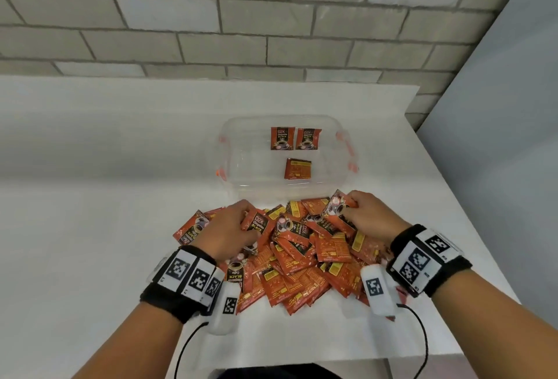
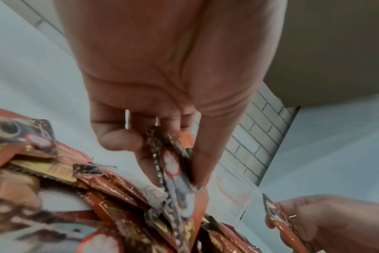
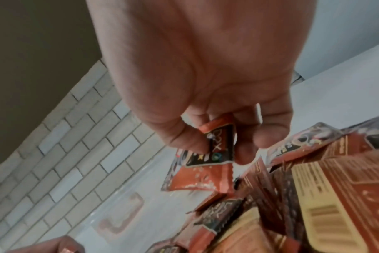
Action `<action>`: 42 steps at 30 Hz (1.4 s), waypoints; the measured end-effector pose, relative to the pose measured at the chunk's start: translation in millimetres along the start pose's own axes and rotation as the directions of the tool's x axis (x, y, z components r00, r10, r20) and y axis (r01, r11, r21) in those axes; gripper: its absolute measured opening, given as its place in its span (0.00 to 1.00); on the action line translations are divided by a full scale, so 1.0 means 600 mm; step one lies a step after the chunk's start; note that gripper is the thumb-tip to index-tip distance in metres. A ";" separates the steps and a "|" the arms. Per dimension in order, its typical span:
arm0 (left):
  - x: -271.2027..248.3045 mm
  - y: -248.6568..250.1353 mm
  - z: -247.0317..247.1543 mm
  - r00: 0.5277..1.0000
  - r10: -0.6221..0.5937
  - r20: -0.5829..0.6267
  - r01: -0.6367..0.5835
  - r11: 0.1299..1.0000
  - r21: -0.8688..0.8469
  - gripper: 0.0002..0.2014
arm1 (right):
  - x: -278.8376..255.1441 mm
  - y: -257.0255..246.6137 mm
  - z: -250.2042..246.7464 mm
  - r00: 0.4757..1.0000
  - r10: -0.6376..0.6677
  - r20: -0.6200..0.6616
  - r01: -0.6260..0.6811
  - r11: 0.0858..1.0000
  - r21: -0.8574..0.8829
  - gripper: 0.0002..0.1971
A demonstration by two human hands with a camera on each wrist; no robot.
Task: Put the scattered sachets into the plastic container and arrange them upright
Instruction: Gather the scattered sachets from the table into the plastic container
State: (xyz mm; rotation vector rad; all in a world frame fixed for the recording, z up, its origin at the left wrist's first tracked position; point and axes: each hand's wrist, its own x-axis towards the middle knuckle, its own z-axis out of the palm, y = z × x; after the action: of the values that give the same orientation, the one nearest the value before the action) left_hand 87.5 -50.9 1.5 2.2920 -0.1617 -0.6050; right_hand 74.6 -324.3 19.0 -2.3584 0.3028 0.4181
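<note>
A heap of orange-and-black coffee sachets (image 1: pixel 302 254) lies on the white table in front of a clear plastic container (image 1: pixel 241 179). Inside it, two sachets (image 1: pixel 282 138) lean upright at the far wall and one (image 1: pixel 297 168) lies near the middle. My left hand (image 1: pixel 232 227) pinches a sachet (image 1: pixel 256 223) at the heap's left; thumb and fingers hold it edge-on (image 2: pixel 173 164). My right hand (image 1: pixel 362 215) pinches another sachet (image 1: pixel 336 206) at the heap's far right, seen close in the right wrist view (image 3: pixel 216 150).
A grey brick wall (image 1: pixel 241 16) runs behind the table. The table's right edge (image 1: pixel 471 212) falls off beside a pale wall panel. Orange latches (image 1: pixel 350 149) sit on the container's sides. Bare white tabletop (image 1: pixel 90 182) spreads to the left.
</note>
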 end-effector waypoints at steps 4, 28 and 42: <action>0.018 0.032 0.007 0.996 -0.073 0.041 0.071 0.996 0.054 0.27 | 0.041 -0.011 0.016 0.990 0.131 0.042 -0.126 0.985 -0.115 0.17; 0.068 0.071 0.067 0.985 0.053 0.167 -0.100 0.951 0.291 0.29 | 0.073 -0.046 0.069 0.937 0.348 -0.028 -0.346 0.917 -0.196 0.32; 0.062 0.037 0.017 0.977 0.074 0.198 -0.074 0.997 -0.005 0.25 | 0.017 -0.038 0.018 0.935 0.354 -0.023 -0.330 0.892 0.309 0.15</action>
State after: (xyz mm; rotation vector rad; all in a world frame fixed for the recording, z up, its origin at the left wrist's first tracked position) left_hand 117.2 -83.7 -3.2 2.2149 -0.3421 -0.7940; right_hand 89.4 -301.4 21.6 -2.0240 0.7736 0.4111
